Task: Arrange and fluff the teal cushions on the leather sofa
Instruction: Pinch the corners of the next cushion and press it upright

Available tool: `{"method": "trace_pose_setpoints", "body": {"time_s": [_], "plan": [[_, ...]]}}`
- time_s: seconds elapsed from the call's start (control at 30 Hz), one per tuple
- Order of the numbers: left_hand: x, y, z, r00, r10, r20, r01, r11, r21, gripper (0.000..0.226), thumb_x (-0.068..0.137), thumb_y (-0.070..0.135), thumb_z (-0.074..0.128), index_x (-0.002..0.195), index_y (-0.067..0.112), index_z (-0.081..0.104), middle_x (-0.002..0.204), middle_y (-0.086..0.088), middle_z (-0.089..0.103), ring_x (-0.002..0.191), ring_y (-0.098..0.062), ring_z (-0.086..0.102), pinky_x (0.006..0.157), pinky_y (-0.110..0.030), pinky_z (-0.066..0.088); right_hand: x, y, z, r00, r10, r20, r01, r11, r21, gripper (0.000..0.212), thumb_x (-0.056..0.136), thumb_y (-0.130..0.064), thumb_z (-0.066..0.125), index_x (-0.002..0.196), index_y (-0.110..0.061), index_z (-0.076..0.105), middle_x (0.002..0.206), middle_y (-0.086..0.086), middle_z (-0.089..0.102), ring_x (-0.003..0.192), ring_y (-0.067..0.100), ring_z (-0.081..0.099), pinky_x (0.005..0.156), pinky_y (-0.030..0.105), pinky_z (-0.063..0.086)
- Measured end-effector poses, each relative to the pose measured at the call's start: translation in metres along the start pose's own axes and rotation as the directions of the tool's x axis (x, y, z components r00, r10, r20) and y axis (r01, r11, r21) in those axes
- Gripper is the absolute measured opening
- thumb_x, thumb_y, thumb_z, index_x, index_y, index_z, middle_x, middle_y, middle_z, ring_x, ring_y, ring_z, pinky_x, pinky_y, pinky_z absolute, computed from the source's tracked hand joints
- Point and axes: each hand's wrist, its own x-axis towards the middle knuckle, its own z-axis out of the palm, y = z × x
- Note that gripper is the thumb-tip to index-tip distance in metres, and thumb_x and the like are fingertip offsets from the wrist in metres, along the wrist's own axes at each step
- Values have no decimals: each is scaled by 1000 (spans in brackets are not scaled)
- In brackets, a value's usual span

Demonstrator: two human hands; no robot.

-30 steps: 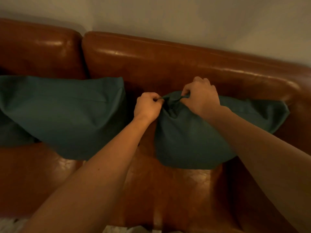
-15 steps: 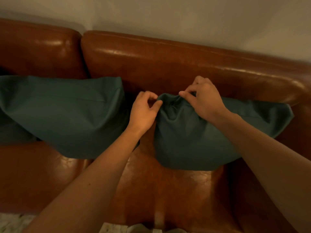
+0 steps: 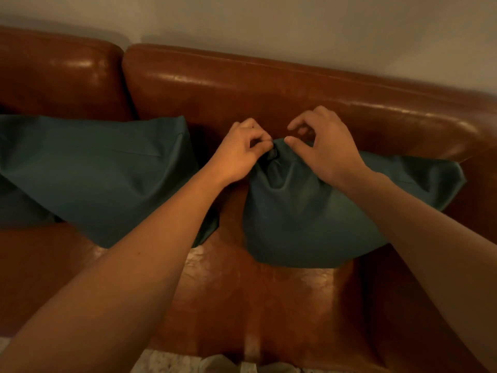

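Note:
Two teal cushions lean against the back of the brown leather sofa [image 3: 269, 84]. The left cushion [image 3: 102, 173] stands wide and smooth. The right cushion [image 3: 304, 214] is puckered at its top left corner. My left hand [image 3: 239, 152] pinches that bunched corner between curled fingers and thumb. My right hand [image 3: 325, 149] hovers over the same top edge. Its thumb tip touches the fabric, and its fingers are arched above with a gap under them. Both forearms cross the seat and hide parts of both cushions.
A gap of bare backrest separates the two cushions. The leather seat [image 3: 255, 297] lies bare in front of them. A pale wall [image 3: 295, 28] runs behind the sofa. At the bottom edge a strip of light speckled floor [image 3: 166, 362] shows.
A second ago both hands gripped the bunched corner of the right cushion. They loosened, then my left hand pinched the corner again while my right hand's fingers lifted off the fabric.

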Motion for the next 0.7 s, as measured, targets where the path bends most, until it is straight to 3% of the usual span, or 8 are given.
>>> {"method": "trace_pose_setpoints", "body": {"time_s": [0.13,0.3,0.43,0.5,0.57,0.63,0.7], "plan": [[5,11,-2,986,-90,140,128,948,-291,25,97,10,52,75,21,58,83,11,48,74,9,51,76,-10,39,2,-11,-10,981,-144,130,163,976,-147,25,79,-35,70,101,-24,62,108,0,51,107,24,46,85,37,33],[3,12,0,946,-188,265,283,878,-387,23,100,14,46,80,19,56,85,7,53,81,-4,51,81,-21,40,4,-14,-21,960,-124,253,177,964,-199,30,79,-43,71,105,-29,65,110,-3,51,110,20,42,86,35,27],[1,13,5,930,-207,305,333,826,-455,27,102,18,44,76,18,51,74,7,50,71,-3,47,73,-22,38,4,-15,-13,968,-75,241,129,968,-218,15,88,-33,65,101,-26,67,101,-8,51,111,21,46,86,34,29],[1,12,8,950,-221,223,304,823,-480,27,101,20,46,74,19,50,71,8,48,67,-2,45,71,-23,37,6,-14,-7,972,-22,234,69,979,-192,10,90,-29,62,97,-24,67,96,-9,50,109,22,49,92,39,37],[-3,10,9,979,-206,-14,182,892,-413,17,97,20,54,80,17,54,79,5,54,74,-4,51,75,-23,40,9,-12,-5,974,55,219,-27,991,-128,7,92,-28,61,92,-24,67,94,-9,51,106,22,52,95,45,41],[-11,8,10,974,-92,-205,43,972,-231,9,88,21,64,89,16,57,92,2,55,89,-10,53,82,-22,42,12,-9,-8,972,130,197,-125,991,-38,9,94,-26,61,91,-23,69,95,-9,53,98,16,53,91,38,43],[-19,9,12,980,29,-194,-29,1000,7,17,84,26,68,97,21,59,97,9,51,97,-11,48,86,-23,40,13,-8,-11,964,170,207,-184,982,49,14,96,-24,58,95,-17,70,93,-10,54,91,8,50,81,27,38]]}}
